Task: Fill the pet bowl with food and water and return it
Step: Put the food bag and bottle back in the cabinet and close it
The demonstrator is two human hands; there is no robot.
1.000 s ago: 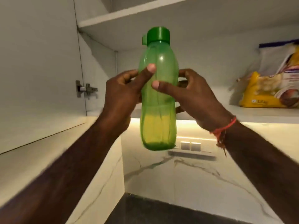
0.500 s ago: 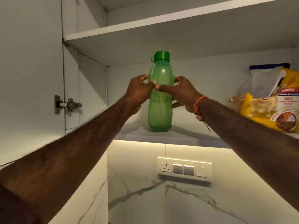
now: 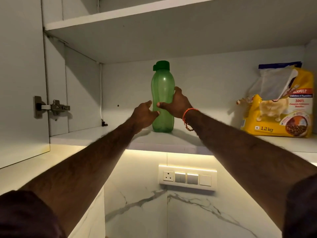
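Note:
A green plastic water bottle (image 3: 162,93) with a green cap stands upright on the lower cabinet shelf (image 3: 171,143). My right hand (image 3: 176,103) wraps around its right side at mid height, thumb across the front. My left hand (image 3: 144,115) sits at the bottle's lower left, fingers loosely curled and spread, just touching or barely off the bottle. A yellow bag of pet food (image 3: 281,103), top torn open, stands on the same shelf at the far right. The pet bowl is not in view.
The cabinet door (image 3: 22,79) hangs open on the left with its hinge (image 3: 51,107) showing. An upper shelf (image 3: 137,12) runs overhead. Below the shelf is a lit marble wall with a switch panel (image 3: 187,177).
The bottle went from held in the air to standing deep on the shelf. My left hand has loosened and slid down and away; my right hand still holds it.

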